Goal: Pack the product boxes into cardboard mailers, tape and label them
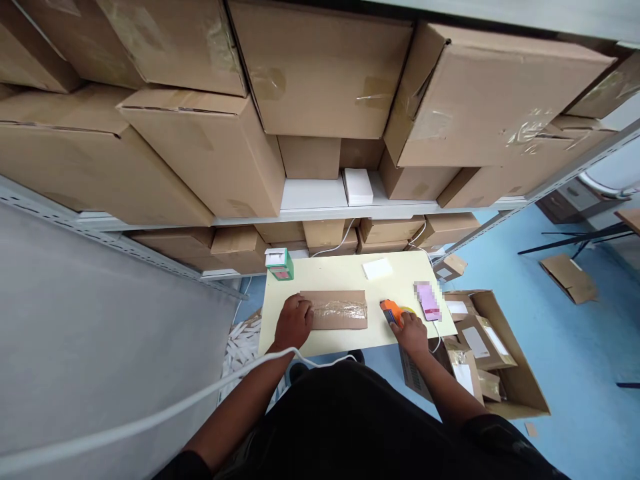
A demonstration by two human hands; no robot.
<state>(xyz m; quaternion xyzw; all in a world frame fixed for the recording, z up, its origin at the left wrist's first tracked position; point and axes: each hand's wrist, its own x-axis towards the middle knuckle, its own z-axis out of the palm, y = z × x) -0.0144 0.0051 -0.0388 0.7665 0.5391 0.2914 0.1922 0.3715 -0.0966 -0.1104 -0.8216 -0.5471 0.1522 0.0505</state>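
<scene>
A flat brown cardboard box (340,311) lies on the pale yellow table (320,272), with shiny clear tape along its middle. My left hand (294,322) grips the box's left end, fingers curled over its edge. To the right of the box, my right hand (413,333) is closed around an orange tape dispenser (391,311) with a dark front end. A bit of yellow shows behind the dispenser, close to my fingers. The dispenser rests at or just above the tabletop, apart from the box; I cannot tell whether it touches the table.
A green and white small box (280,264) stands at the table's back left. Farther right lie a white flat piece (377,269) and a pink, partly blurred item (427,301). A large open carton (525,373) holds parcels. Shelves of cartons (325,67) rise ahead. A white cable (200,400) crosses my left arm.
</scene>
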